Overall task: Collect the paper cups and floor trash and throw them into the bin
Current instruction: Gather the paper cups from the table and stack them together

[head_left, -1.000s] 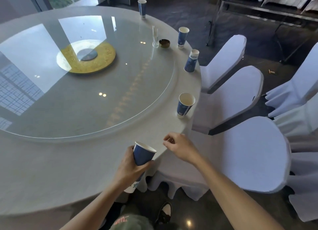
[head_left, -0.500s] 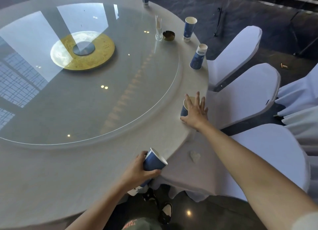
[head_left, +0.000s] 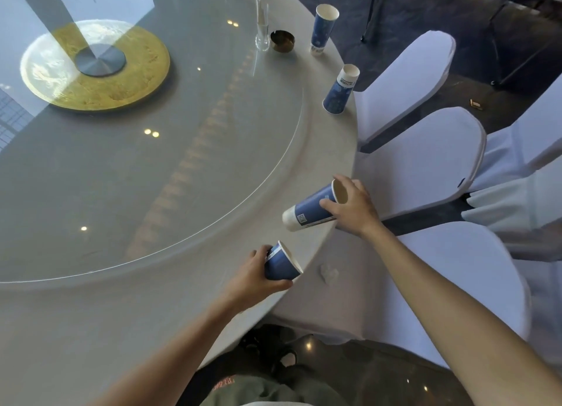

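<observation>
Head view: I look down over a round tabletop (head_left: 188, 308) covered in white cloth, with a glass turntable (head_left: 146, 168) on it and a gold disc (head_left: 94, 68) at its middle.

My left hand (head_left: 252, 279) is at the near rim of the tabletop, its fingers (head_left: 275, 284) clamped around a blue cup (head_left: 281, 262) that is tilted with its open mouth turned to the right.

My right hand (head_left: 354, 206) is further along the rim, its fingers (head_left: 328, 205) closed on a second blue cup (head_left: 313, 208) near the mouth. This cup is tipped onto its side, white base pointing left toward the turntable, mouth toward my palm. I cannot tell whether it touches the cloth or is just above it.

Two more blue cups are on the tabletop's rim, well apart from my hands. The mid cup (head_left: 340, 89) is upside down, its mouth on the cloth. The far cup (head_left: 324, 28) is upright. Just left of the far cup are a small brown ashtray (head_left: 282, 40) and a clear glass holder (head_left: 262, 30).

A crumpled white scrap (head_left: 328, 273) shows just past the table edge, between my two arms; what it lies on I cannot tell. A small brown bit (head_left: 476, 104) lies on the dark floor (head_left: 501, 56) beyond the chairs (head_left: 425, 159), which wear white covers and are tucked against the tabletop's right side.
</observation>
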`<state>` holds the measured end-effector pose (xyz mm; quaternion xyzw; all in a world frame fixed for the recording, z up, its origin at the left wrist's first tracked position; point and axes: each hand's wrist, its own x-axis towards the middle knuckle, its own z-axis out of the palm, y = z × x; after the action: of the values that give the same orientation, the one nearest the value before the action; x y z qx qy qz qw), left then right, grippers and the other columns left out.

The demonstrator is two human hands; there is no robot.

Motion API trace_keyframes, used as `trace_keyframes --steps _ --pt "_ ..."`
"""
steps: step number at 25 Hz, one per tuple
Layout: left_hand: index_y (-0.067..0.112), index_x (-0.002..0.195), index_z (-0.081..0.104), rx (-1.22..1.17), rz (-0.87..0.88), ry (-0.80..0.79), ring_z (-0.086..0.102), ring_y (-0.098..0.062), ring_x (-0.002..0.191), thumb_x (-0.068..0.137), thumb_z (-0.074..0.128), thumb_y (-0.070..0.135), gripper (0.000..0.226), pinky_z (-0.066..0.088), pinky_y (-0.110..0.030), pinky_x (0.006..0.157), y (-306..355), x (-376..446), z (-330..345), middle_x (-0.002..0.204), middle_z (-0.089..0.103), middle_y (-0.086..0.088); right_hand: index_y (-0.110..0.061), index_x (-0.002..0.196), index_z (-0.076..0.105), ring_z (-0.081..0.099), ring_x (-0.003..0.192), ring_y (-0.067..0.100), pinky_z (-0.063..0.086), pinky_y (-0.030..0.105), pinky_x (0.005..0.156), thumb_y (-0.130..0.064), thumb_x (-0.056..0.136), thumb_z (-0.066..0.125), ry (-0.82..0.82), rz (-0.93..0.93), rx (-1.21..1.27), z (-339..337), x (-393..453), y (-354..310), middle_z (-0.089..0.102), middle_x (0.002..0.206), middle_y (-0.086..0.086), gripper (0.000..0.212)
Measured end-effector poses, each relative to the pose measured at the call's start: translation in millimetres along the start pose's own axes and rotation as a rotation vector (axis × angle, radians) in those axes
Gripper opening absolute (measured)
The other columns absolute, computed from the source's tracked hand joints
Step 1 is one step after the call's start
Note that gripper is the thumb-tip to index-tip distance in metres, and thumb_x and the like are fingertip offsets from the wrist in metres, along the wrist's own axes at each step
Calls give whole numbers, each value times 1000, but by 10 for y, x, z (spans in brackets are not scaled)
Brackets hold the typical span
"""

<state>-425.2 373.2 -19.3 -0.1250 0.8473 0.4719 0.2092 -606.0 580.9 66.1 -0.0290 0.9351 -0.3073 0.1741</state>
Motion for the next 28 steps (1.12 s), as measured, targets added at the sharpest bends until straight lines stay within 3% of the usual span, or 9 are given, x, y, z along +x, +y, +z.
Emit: trace_keyframes --steps 3,7,14,18,23,28 --pt "33 136 46 4 -7 -2 56 -11 94 57 70 67 90 43 -25 72 136 184 104 111 50 9 -32 146 48 50 129 25 55 54 99 -40 86 71 43 -8 151 -140 -249 156 43 139 0 65" --pt "26 139 48 20 3 -11 56 -15 96 69 80 55 82 43 -28 77 247 301 259 112 51 5 -36 144 51 52 126 20 53 51 102 -37 86 72 0 9 209 -267 -478 315 47 134 -3 61" --pt "34 135 53 -70 90 -48 66 -14 105 59 82 62 86 58 -38 89 636 427 593 117 64 9 -28 146 54 56 126 17 49 44 108 -34 89 78 -280 31 234 -329 -508 664 54 137 -2 61" --pt "33 133 56 -73 85 17 68 -12 101 59 83 60 83 60 -38 85 849 450 935 115 69 9 -28 144 56 55 129 14 47 35 109 -35 97 68 -474 34 286 -247 -486 915 56 144 3 49" --pt "33 132 56 -112 -68 154 69 -4 98 62 83 59 80 61 -34 84 952 274 1741 114 70 16 -21 145 56 55 130 18 49 43 110 -39 97 67 -656 59 278 -232 -446 1530 57 144 3 52" --pt "34 130 55 -184 -254 263 69 -8 101 61 84 55 78 60 -39 86 781 219 2427 115 69 14 -17 141 57 61 121 18 53 40 104 -47 100 59 -786 140 281 55 -296 2143 61 140 6 51"
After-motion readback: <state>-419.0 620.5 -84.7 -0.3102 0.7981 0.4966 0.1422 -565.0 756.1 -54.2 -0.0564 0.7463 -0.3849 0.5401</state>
